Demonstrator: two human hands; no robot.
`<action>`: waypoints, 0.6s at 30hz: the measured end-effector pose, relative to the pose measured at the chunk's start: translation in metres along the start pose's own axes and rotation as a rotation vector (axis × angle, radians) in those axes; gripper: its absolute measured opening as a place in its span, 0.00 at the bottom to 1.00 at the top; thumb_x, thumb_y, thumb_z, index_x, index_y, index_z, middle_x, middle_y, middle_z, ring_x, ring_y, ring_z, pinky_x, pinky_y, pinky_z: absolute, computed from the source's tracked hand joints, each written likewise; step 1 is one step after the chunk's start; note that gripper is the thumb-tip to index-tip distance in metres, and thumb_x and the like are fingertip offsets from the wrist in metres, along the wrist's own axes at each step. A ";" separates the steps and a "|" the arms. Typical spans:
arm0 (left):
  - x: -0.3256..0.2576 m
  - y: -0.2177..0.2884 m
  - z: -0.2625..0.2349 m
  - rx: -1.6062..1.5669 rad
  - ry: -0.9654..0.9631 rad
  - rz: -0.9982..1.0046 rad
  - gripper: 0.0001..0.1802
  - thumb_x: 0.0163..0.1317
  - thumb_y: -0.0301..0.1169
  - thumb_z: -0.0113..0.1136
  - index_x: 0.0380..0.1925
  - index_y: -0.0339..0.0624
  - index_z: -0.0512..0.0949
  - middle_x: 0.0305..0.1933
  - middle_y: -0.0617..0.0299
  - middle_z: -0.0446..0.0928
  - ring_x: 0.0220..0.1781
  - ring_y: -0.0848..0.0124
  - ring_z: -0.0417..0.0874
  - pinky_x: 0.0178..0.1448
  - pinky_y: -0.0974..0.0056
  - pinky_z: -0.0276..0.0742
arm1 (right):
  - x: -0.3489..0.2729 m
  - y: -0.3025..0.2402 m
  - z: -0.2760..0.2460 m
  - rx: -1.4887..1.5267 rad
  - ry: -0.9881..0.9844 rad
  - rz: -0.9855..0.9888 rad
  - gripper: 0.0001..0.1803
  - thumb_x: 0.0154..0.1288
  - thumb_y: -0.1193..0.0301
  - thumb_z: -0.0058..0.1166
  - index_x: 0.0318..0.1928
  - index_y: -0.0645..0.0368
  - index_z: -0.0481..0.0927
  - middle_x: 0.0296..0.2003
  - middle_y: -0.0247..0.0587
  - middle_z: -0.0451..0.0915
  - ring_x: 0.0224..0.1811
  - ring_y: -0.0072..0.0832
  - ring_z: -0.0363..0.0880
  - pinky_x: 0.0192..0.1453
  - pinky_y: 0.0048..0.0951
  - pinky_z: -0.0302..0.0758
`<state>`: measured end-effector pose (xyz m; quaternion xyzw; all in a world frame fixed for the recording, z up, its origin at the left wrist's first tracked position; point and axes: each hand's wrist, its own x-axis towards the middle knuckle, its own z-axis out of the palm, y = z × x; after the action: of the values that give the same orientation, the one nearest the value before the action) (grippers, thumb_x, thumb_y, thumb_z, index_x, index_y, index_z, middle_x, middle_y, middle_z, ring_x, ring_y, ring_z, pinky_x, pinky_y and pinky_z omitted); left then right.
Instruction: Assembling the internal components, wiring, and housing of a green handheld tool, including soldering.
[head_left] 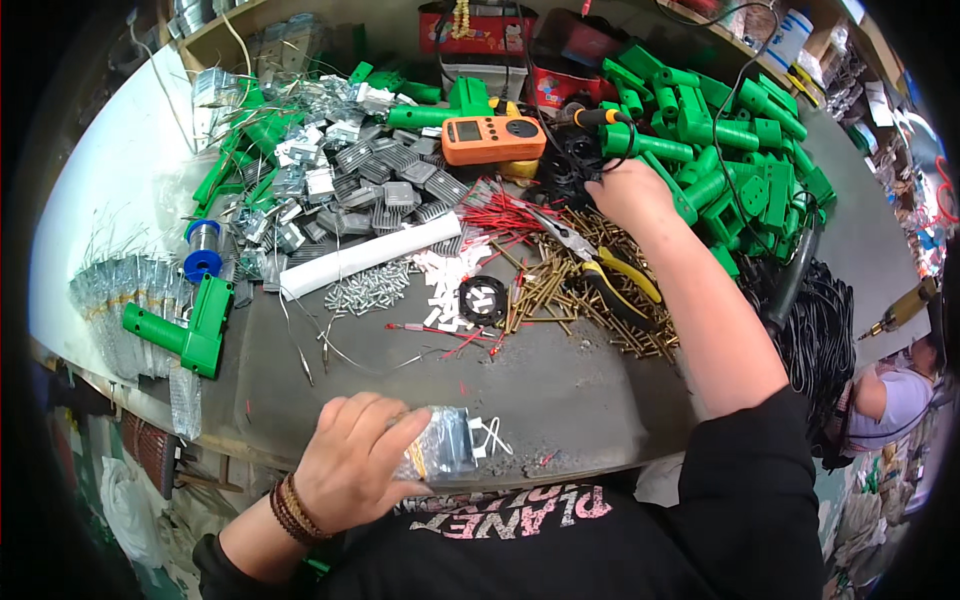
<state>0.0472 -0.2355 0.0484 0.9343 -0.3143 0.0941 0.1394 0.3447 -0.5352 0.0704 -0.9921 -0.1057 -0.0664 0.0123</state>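
Note:
Near the table's front edge, my left hand (352, 455) is closed around a flat, clear-film-wrapped piece (448, 440) with a thin white wire looped at its right end. Part of that piece is covered by my fingers. My right arm stretches to the back right, where my right hand (632, 198) has its fingers bent down into a heap of small black parts (568, 180). Its fingertips are hidden, so what they pinch is not visible. Just below that hand, pliers with yellow and black handles (618, 282) lie across a pile of brass-coloured screws (545, 290).
Green plastic housings (745, 150) are heaped at the right, beside a coil of black cable (815, 320). An orange meter (492, 140) stands at the back next to grey finned blocks (400, 170). A solder spool (202, 250) and another green housing (190, 325) sit at the left.

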 end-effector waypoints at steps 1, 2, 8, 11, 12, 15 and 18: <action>0.009 0.004 -0.003 -0.117 -0.040 -0.051 0.40 0.46 0.48 0.75 0.58 0.42 0.74 0.54 0.50 0.74 0.55 0.51 0.75 0.59 0.52 0.68 | 0.005 -0.012 -0.001 -0.104 -0.063 0.081 0.17 0.62 0.58 0.58 0.44 0.55 0.86 0.46 0.42 0.86 0.51 0.42 0.84 0.55 0.39 0.81; 0.018 0.010 -0.005 -0.233 -0.080 -0.095 0.39 0.47 0.47 0.74 0.58 0.42 0.74 0.54 0.51 0.74 0.56 0.52 0.74 0.59 0.52 0.67 | 0.010 -0.010 -0.002 -0.101 -0.069 0.089 0.17 0.62 0.58 0.58 0.44 0.55 0.86 0.46 0.42 0.86 0.51 0.42 0.84 0.55 0.39 0.81; 0.064 0.045 0.014 -0.093 -0.025 -0.127 0.26 0.45 0.39 0.73 0.44 0.42 0.78 0.48 0.54 0.75 0.52 0.55 0.77 0.54 0.52 0.70 | 0.008 0.002 -0.011 0.276 -0.013 0.180 0.18 0.56 0.58 0.59 0.45 0.51 0.87 0.44 0.42 0.87 0.49 0.42 0.85 0.53 0.38 0.80; 0.074 0.048 0.015 0.034 -0.264 -0.133 0.20 0.45 0.37 0.72 0.38 0.43 0.79 0.45 0.55 0.76 0.52 0.56 0.77 0.53 0.55 0.71 | -0.003 0.031 -0.008 0.627 0.049 0.117 0.17 0.59 0.61 0.63 0.42 0.61 0.85 0.33 0.42 0.85 0.36 0.32 0.84 0.43 0.33 0.78; 0.075 0.047 0.018 0.020 -0.240 -0.098 0.17 0.47 0.35 0.70 0.36 0.43 0.79 0.44 0.56 0.78 0.51 0.57 0.78 0.53 0.55 0.72 | -0.012 0.040 -0.008 0.816 0.032 0.094 0.15 0.60 0.64 0.64 0.41 0.64 0.84 0.29 0.40 0.83 0.30 0.26 0.82 0.35 0.29 0.77; 0.072 0.033 0.028 -0.207 -0.162 -0.073 0.11 0.52 0.32 0.68 0.35 0.43 0.80 0.41 0.59 0.81 0.47 0.59 0.80 0.52 0.56 0.74 | -0.058 0.050 -0.023 1.229 -0.131 0.137 0.13 0.63 0.66 0.65 0.38 0.63 0.81 0.24 0.33 0.78 0.20 0.15 0.73 0.22 0.20 0.67; 0.071 0.023 0.035 -0.546 -0.066 -0.164 0.05 0.58 0.27 0.65 0.35 0.41 0.82 0.36 0.60 0.84 0.38 0.59 0.84 0.49 0.57 0.78 | -0.113 0.033 -0.019 1.471 -0.322 0.167 0.12 0.62 0.66 0.67 0.37 0.58 0.79 0.23 0.30 0.78 0.15 0.13 0.68 0.18 0.16 0.62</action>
<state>0.0916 -0.3041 0.0387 0.8870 -0.2559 -0.0360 0.3827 0.2398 -0.5914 0.0732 -0.7302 -0.0479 0.1681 0.6604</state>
